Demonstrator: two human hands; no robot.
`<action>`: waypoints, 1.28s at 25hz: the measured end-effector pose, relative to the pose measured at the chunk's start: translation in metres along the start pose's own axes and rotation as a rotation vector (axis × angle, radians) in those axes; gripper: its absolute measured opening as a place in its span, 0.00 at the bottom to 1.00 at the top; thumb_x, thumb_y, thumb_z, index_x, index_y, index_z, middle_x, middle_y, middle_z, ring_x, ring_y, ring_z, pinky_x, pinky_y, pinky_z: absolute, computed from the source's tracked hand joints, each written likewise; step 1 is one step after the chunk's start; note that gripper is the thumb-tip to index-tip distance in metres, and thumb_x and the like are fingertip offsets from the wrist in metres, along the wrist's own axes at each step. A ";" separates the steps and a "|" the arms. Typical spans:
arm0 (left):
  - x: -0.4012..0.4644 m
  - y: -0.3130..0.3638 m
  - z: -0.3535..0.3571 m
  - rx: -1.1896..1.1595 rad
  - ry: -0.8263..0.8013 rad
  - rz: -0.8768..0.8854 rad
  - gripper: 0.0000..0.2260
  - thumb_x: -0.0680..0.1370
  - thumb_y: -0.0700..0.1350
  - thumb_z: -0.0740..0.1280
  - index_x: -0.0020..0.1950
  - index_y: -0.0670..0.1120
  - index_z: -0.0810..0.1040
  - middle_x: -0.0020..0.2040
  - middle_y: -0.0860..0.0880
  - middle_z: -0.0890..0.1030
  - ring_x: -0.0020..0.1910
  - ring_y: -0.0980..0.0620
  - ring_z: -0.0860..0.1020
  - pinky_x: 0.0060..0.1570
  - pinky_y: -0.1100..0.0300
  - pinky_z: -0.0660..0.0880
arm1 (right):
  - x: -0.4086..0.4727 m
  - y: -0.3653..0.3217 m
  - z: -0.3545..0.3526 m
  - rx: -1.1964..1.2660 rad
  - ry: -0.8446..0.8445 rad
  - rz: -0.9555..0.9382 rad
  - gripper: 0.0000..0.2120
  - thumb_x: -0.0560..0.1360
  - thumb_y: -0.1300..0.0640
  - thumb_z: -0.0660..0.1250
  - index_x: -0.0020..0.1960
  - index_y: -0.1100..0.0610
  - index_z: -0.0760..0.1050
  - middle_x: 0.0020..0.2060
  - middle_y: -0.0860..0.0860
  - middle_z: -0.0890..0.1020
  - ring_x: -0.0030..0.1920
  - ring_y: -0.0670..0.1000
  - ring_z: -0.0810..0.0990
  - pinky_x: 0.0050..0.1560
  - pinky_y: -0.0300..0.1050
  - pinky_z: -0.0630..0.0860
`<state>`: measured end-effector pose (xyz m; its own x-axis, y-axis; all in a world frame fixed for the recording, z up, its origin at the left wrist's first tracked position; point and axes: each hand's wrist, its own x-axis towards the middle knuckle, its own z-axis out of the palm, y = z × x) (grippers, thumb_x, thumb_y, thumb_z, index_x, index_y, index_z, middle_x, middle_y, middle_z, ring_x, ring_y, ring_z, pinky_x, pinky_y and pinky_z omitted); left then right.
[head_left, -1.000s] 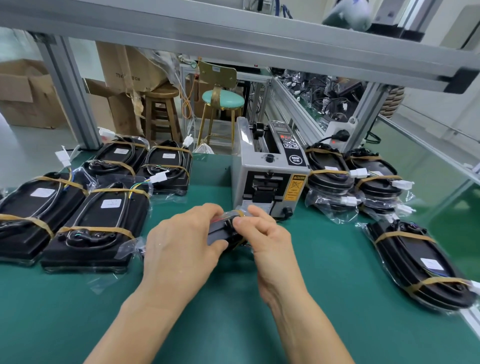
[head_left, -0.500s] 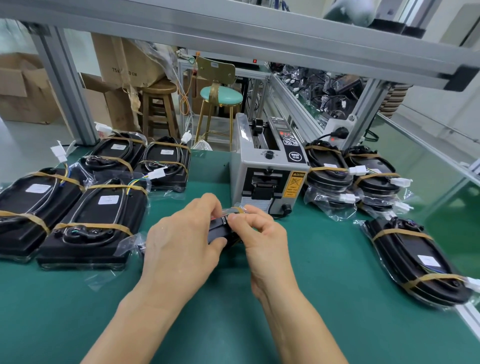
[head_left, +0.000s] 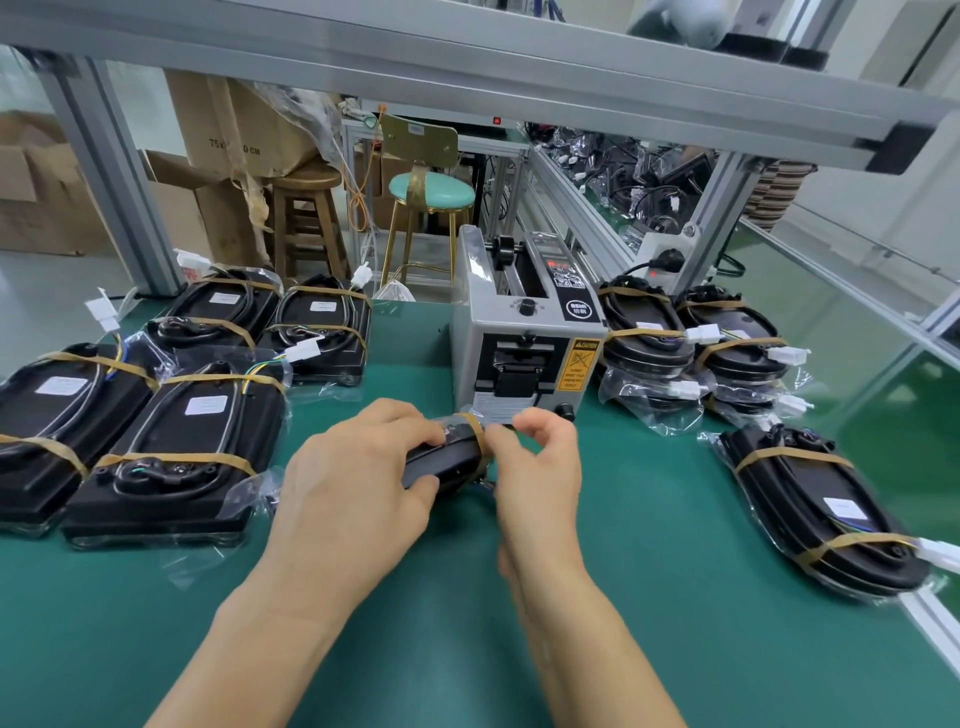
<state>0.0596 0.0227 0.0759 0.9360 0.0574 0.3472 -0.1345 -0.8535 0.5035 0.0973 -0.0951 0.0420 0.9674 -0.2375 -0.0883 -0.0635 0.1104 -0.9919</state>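
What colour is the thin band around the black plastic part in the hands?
Tan-brown thin band, best in the head view.

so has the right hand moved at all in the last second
Yes, slightly: the right hand has shifted right, its fingertips now closer to the tape dispenser than before.

We see a bright, evenly lit scene with light from overhead, only soft shadows on the green desk (head_left: 649, 597), pale glare on the clear plastic bags (head_left: 647, 415), slight motion blur on the right hand (head_left: 540, 467), and wide-angle bending of the aluminium frame (head_left: 467, 47) toward the edges.
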 end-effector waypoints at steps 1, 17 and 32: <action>0.000 0.000 0.000 -0.002 0.005 -0.002 0.14 0.65 0.40 0.75 0.49 0.51 0.84 0.51 0.57 0.81 0.47 0.45 0.80 0.46 0.54 0.76 | 0.000 0.001 0.000 0.032 -0.013 -0.002 0.10 0.72 0.60 0.70 0.50 0.53 0.73 0.39 0.37 0.81 0.41 0.33 0.76 0.43 0.30 0.72; 0.001 -0.002 -0.001 0.002 0.002 -0.017 0.15 0.67 0.42 0.74 0.52 0.53 0.81 0.52 0.58 0.80 0.49 0.49 0.79 0.46 0.59 0.71 | 0.026 -0.026 -0.024 -0.649 -0.411 -0.546 0.04 0.73 0.59 0.72 0.45 0.53 0.85 0.45 0.44 0.77 0.53 0.47 0.77 0.62 0.58 0.68; 0.003 -0.003 0.002 0.083 0.002 -0.020 0.13 0.68 0.46 0.72 0.52 0.54 0.80 0.52 0.59 0.78 0.47 0.49 0.78 0.41 0.58 0.71 | 0.032 -0.028 -0.024 -0.988 -0.331 -1.266 0.05 0.73 0.58 0.71 0.39 0.54 0.83 0.40 0.49 0.81 0.42 0.53 0.79 0.48 0.52 0.64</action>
<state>0.0635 0.0246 0.0733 0.9377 0.0756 0.3391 -0.0883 -0.8922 0.4430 0.1237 -0.1290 0.0646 0.5213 0.5276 0.6708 0.7657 -0.6362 -0.0946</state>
